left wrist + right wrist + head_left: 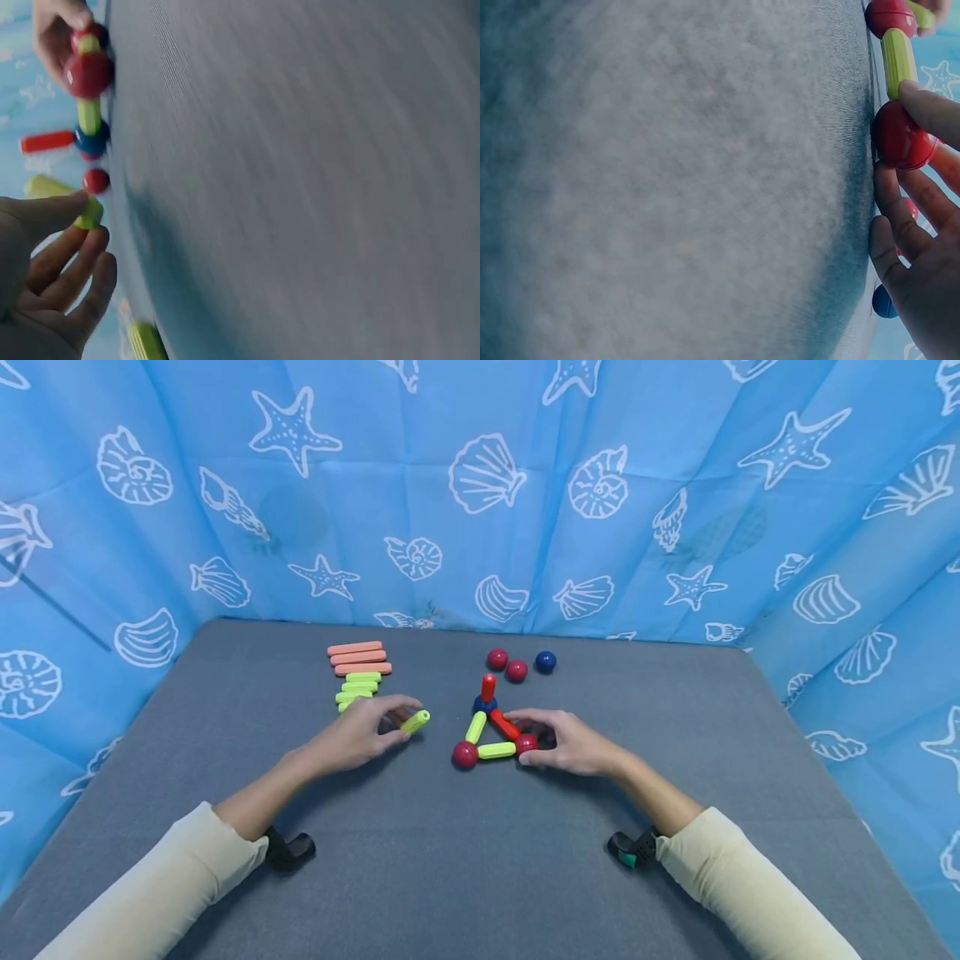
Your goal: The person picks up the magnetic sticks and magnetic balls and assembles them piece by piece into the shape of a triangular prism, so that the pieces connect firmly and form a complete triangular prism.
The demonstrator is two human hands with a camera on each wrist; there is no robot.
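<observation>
The left hand (371,732) pinches a yellow-green rod (416,722), its long axis tilted, the raised end pointing right and far. The right hand (570,743) grips the red ball (527,743) at the right corner of a triangle (497,751). A strip of grey table (480,852) separates held rod and triangle; wider surface runs toward the near side. The triangle's near side lies left to right; a red rod (488,688) stands upright at its far corner. Farther off, loose balls (516,671) and salmon rods (360,657), lying left to right, sit short of the far edge, against a curtain (450,493).
</observation>
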